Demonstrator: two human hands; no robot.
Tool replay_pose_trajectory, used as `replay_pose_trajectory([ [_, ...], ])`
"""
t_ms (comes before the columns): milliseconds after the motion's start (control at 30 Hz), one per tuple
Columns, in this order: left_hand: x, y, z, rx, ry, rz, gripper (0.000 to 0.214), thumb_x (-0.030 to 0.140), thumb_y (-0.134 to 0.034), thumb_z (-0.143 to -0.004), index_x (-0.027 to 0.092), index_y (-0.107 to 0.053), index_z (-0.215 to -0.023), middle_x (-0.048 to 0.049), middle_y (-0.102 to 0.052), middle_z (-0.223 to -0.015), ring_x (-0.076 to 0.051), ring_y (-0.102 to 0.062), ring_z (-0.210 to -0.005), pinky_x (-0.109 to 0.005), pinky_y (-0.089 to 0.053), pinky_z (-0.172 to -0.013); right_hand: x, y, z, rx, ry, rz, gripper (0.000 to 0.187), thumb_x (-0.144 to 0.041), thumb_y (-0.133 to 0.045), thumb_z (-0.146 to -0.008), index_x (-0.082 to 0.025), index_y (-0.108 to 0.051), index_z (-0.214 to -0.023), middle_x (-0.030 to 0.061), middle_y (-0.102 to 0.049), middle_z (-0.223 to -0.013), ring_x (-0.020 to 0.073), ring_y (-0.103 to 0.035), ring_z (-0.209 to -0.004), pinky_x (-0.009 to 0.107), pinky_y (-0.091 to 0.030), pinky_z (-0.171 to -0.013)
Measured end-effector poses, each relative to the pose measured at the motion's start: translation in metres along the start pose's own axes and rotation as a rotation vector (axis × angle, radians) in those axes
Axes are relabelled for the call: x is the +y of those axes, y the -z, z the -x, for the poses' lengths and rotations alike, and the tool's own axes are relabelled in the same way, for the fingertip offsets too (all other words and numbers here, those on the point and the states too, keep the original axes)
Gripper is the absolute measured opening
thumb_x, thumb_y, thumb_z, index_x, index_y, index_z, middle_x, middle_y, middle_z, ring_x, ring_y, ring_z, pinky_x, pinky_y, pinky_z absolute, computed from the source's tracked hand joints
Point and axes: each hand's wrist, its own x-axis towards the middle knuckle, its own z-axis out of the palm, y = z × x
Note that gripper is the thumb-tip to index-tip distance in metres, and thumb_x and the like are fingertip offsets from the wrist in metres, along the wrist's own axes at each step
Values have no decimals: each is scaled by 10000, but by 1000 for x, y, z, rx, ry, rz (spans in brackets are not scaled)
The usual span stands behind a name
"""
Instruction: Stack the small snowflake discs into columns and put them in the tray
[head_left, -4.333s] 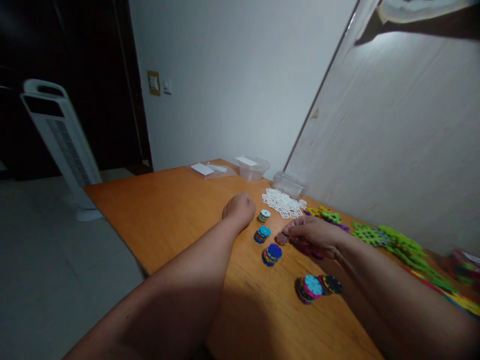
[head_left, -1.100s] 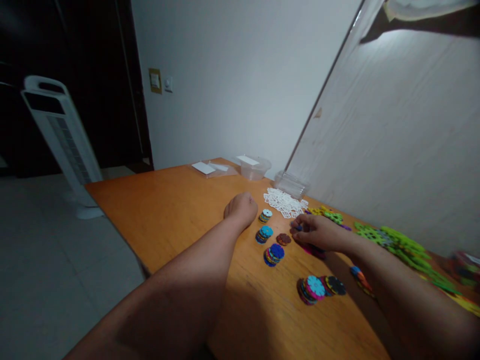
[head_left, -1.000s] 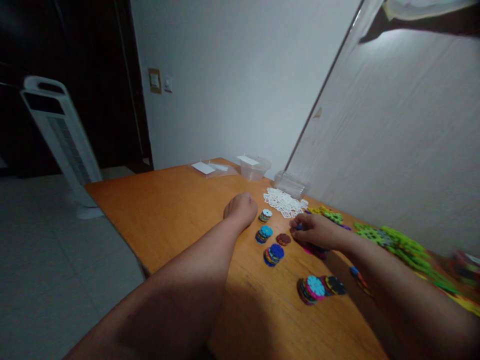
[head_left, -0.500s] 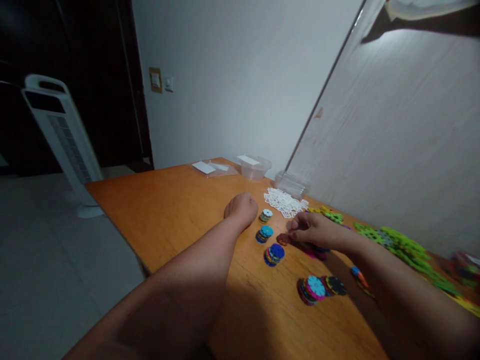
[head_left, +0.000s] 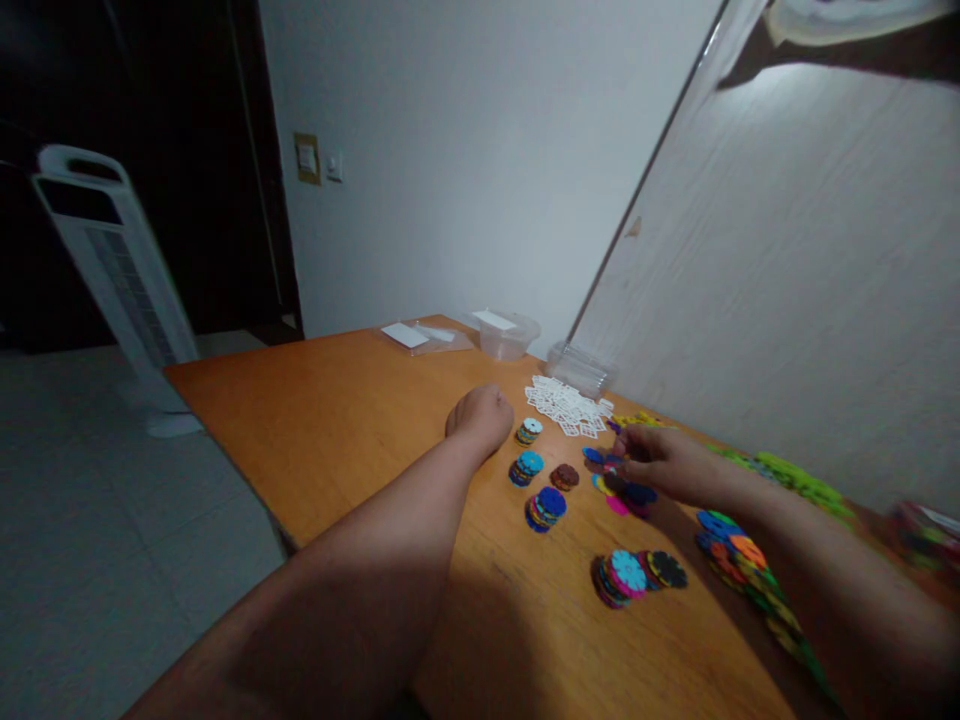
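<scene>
Left hand (head_left: pixel 480 417) resting on the table (head_left: pixel 337 400) as a fist, fingers curled in, nothing showing between them. Right hand (head_left: pixel 660 458) low over the loose discs (head_left: pixel 617 505), thumb and fingers bent toward each other; cannot tell whether pinching a disc or just above one, tips small and dim.

Risks, near to far. Possible toppling of the cyan-pink stack (head_left: pixel 626 573) or the black stack (head_left: pixel 666 569) just beside it, from an inward, low swing of the right forearm (head_left: pixel 825 540); both apparently leaning, unless tilted only by the view. Possible scattering of the mixed pile (head_left: pixel 748 548) close by the same forearm. Possible dragging of two loose discs instead of one, owing to overlap and shadow. Possible nudge to the brown stack (head_left: pixel 565 478) from a leftward slip of the right hand. Possible knock to the white stack (head_left: pixel 529 431) from any sideways roll of the fist.

Positions, near to far. Cyan-pink and black stacks nearer the camera than either hand. Next, blue stack (head_left: pixel 546 508), then brown and cyan stack (head_left: pixel 528 466), between the hands. Loose discs under right hand, partly hidden. White stack just right of left hand, apparently not touching. Farther off, white pieces (head_left: pixel 568 405); last, tub (head_left: pixel 508 340) near the wall (head_left: pixel 450 200).
</scene>
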Motion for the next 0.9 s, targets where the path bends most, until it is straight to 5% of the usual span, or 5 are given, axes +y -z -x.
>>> replay_pose_trajectory([
  [333, -3, -2, -1, 20, -14, -12, 265, 326, -434, -893, 272, -686, -955, -68, -726, -1043, -240, -661, -913, -321, -472, -705, 4, -8, 12, -86, -63, 94, 266, -319, -678, -732, -225, -646, -979, 5, -636, -750, 163, -557, -660, 255, -403, -561],
  [600, -1, 0, 0, 7, 0, -2, 254, 325, -444, -890, 282, -688, -948, -61, -724, -1046, -238, -657, -919, -328, -476, -730, 5, -7, 2, -77, 3, 85, 174, -340, -682, -743, -202, -578, -757, 10, -618, -709, 157, -541, -653, 259, -406, -565],
  [900, -3, -3, -2, 17, -14, -7, 244, 322, -445, -887, 277, -682, -925, -54, -728, -1011, -229, -658, -876, -311, -461, -678, -37, -24, 6, -126, 36, -193, 283, -457, -643, -822, -191, -643, -919, 44, -677, -776, 157, -595, -650, 256, -451, -545],
])
